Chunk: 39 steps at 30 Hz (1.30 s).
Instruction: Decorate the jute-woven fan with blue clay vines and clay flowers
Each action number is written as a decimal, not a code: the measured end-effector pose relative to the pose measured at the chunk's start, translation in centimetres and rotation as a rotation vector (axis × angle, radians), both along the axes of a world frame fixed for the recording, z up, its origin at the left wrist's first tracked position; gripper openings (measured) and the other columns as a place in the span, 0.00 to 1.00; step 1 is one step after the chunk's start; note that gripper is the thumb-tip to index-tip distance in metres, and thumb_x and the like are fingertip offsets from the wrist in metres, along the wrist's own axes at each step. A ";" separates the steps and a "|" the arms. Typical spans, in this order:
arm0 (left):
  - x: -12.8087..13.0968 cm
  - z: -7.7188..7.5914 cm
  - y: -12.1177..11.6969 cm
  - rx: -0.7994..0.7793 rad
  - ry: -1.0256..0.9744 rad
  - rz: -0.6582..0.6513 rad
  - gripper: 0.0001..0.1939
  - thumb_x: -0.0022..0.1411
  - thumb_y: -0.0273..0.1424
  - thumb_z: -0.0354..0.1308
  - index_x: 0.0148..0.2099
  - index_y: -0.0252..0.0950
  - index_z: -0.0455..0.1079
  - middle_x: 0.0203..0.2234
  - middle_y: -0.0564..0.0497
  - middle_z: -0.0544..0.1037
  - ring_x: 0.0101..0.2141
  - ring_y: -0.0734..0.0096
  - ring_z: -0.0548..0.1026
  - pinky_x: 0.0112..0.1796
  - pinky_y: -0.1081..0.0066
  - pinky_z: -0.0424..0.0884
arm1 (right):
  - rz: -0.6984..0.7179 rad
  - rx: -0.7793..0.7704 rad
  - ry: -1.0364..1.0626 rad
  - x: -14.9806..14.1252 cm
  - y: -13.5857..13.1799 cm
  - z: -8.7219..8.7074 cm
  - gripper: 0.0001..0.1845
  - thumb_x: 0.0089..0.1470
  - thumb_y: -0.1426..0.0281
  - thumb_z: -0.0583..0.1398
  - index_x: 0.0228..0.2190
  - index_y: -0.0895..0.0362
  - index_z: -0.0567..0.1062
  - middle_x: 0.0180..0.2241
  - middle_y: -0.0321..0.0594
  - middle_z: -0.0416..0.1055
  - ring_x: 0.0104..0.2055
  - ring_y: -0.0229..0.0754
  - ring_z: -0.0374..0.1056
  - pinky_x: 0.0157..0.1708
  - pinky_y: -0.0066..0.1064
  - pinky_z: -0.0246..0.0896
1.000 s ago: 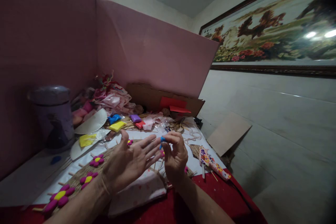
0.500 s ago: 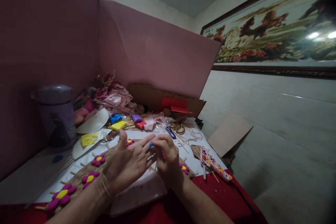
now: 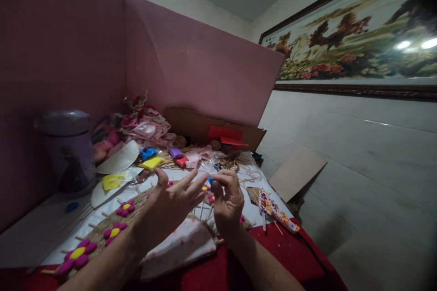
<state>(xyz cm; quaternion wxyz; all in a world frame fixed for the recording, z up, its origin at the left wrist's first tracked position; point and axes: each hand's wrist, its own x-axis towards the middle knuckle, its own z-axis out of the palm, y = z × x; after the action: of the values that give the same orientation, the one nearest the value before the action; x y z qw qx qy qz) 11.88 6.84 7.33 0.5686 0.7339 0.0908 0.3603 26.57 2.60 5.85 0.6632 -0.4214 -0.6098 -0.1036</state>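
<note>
A small piece of blue modelling clay is pinched between the thumb and fingertips of my right hand. Beside it my left hand is open, fingers stretched out and palm turned up, its fingertips close to the clay. Beneath my hands lies a twine-wrapped curved craft piece with stick ends poking out. Purple clay flowers with yellow centres, such as the large flower, sit along it. White dotted cloth shows below my hands. My forearms and hands hide part of the craft piece.
Packets of blue clay, yellow clay and purple clay lie at the back. A flower-patterned glue gun rests on the right. A lidded purple container stands at left, near white paper plates.
My right hand has drawn the blue clay slightly right and up, away from the left palm. The left hand's fingers are now tilted more upward, and more of the dotted cloth shows.
</note>
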 end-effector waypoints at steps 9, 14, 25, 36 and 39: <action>0.3 0.5 -0.3 -0.911 -0.306 -0.573 0.47 0.53 0.63 0.36 0.57 0.29 0.64 0.55 0.37 0.66 0.60 0.51 0.54 0.57 0.56 0.50 | 0.059 -0.099 -0.154 -0.3 -0.3 0.2 0.12 0.56 0.79 0.53 0.37 0.52 0.71 0.35 0.39 0.65 0.38 0.40 0.65 0.38 0.34 0.63; 0.3 0.3 -0.3 -0.980 -0.299 -0.579 0.48 0.52 0.63 0.36 0.57 0.27 0.65 0.55 0.37 0.66 0.61 0.52 0.51 0.58 0.56 0.48 | -0.078 0.070 0.049 0.1 -0.5 0.2 0.08 0.58 0.75 0.52 0.38 0.53 0.69 0.37 0.41 0.63 0.41 0.42 0.63 0.40 0.36 0.62; 0.2 0.4 0.2 -1.065 -0.466 -0.598 0.42 0.57 0.58 0.39 0.66 0.39 0.46 0.60 0.44 0.60 0.61 0.59 0.54 0.59 0.54 0.45 | -0.107 0.074 -0.064 0.3 -0.3 0.7 0.09 0.58 0.75 0.53 0.39 0.54 0.70 0.36 0.40 0.65 0.41 0.41 0.64 0.39 0.34 0.63; -0.1 0.8 -0.3 -0.888 -0.436 -0.266 0.33 0.63 0.51 0.34 0.63 0.42 0.55 0.58 0.45 0.65 0.61 0.49 0.55 0.52 0.45 0.57 | 0.045 -0.125 -0.124 -0.3 -0.2 0.4 0.08 0.57 0.76 0.54 0.33 0.55 0.72 0.34 0.39 0.65 0.37 0.40 0.64 0.37 0.32 0.61; -0.1 1.1 0.4 -0.960 -0.449 -0.443 0.43 0.55 0.57 0.45 0.66 0.40 0.46 0.63 0.41 0.54 0.59 0.44 0.57 0.56 0.48 0.51 | -0.026 -0.008 0.127 0.2 0.0 0.5 0.08 0.59 0.74 0.53 0.35 0.54 0.71 0.36 0.39 0.64 0.40 0.39 0.63 0.40 0.33 0.60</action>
<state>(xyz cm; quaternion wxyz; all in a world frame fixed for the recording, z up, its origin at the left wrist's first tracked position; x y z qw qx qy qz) 11.76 7.26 8.44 0.9053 0.3007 -0.0345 0.2980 26.73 2.62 6.35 0.6973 -0.4378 -0.5615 -0.0827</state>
